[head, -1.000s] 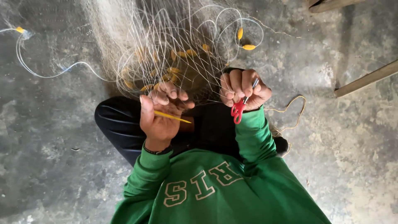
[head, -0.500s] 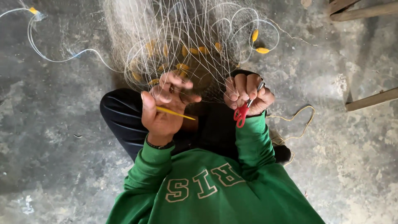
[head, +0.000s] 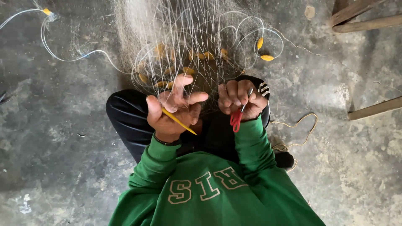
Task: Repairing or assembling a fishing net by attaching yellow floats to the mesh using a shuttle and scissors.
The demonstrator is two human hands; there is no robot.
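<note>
Far left on the concrete floor (head: 63, 167), a clear line (head: 63, 56) w/ a small yellow float at its end curls toward the net. Left hand (head: 173, 109) is raised in front of the knees, palm facing the camera, wrist bent back, a dark band at the wrist. Its grip: thumb up along the left side, index & middle fingers reaching up into the mesh, pinching strands of the fishing net (head: 188, 37); a yellow netting needle (head: 179, 121) lies slanted across the palm, tip pointing down-right, tucked under the fingers. Net is fine, pale, near see-through monofilament, fanning from the top of the view down to both hands, draped over the dark-trousered knees; yellow floats (head: 264, 49) & loops of thicker clear line sit bunched in it, just above the hands. Right hand (head: 240, 100) is held at the same height, just beside the left, fingers curled into a fist-like grip round gathered mesh & a pair of small red-handled scissors (head: 238, 115), red loops hanging below the palm, metal blades poking up btwn the fingers. Both sleeves are green. Right of that, a thin tan cord (head: 299, 134) snakes on the floor, & wooden slats (head: 368, 21) cross the top-right corner.
</note>
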